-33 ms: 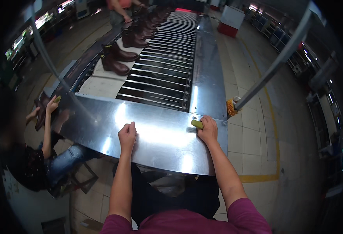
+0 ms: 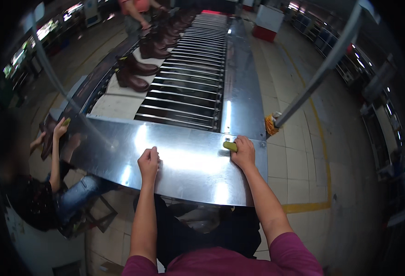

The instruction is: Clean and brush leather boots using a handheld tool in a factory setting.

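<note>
My left hand (image 2: 148, 164) is curled into a fist, thumb uppermost, resting on or just above the shiny metal table (image 2: 115, 156); no object shows in it. Near the table's right end, my right hand (image 2: 244, 152) is closed around an olive-green pad (image 2: 230, 146), which sticks out on the thumb side. Whether it is sponge or cloth I cannot tell. Beyond the table, several dark brown leather boots (image 2: 132, 80) stand on a pale sheet (image 2: 115, 102) along the left of a slatted metal conveyor (image 2: 179, 101).
At left, a seated co-worker (image 2: 37, 198) holds a brown shoe (image 2: 48, 138) and a green pad (image 2: 66, 122). Another person (image 2: 135, 16) stands at the conveyor's far left. A slanting metal post (image 2: 322, 76) rises at right, with yellow material (image 2: 271, 124) by its lower end.
The boots and conveyor sit slightly further left and lower in the picture, as the view shifts a little. Both my hands keep nearly the same place and grip.
</note>
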Available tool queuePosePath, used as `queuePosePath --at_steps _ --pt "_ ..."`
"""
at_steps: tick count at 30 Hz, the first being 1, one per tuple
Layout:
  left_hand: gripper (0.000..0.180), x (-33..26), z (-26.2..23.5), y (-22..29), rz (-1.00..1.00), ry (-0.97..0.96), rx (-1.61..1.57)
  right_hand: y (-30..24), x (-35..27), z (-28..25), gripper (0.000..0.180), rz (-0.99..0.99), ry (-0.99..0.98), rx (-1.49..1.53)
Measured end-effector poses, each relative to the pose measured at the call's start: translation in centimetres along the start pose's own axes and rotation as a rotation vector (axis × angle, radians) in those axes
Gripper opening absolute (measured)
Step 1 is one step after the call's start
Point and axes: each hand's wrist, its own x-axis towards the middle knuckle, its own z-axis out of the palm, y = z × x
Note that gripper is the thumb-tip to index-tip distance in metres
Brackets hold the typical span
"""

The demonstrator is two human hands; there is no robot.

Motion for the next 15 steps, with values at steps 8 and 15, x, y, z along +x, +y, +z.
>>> queuePosePath --at_steps 8,15 --pt "0.011 -12.2 -2.6 14.7 1.278 0.637 0.747 -1.0 0.4 -1.4 0.027 0.027 -0.007 -0.045" --pt "0.039 -20.3 4.6 30.4 1.773 -0.063 -0.979 -0.5 0.1 -1.3 0.028 -0.022 0.042 -0.094"
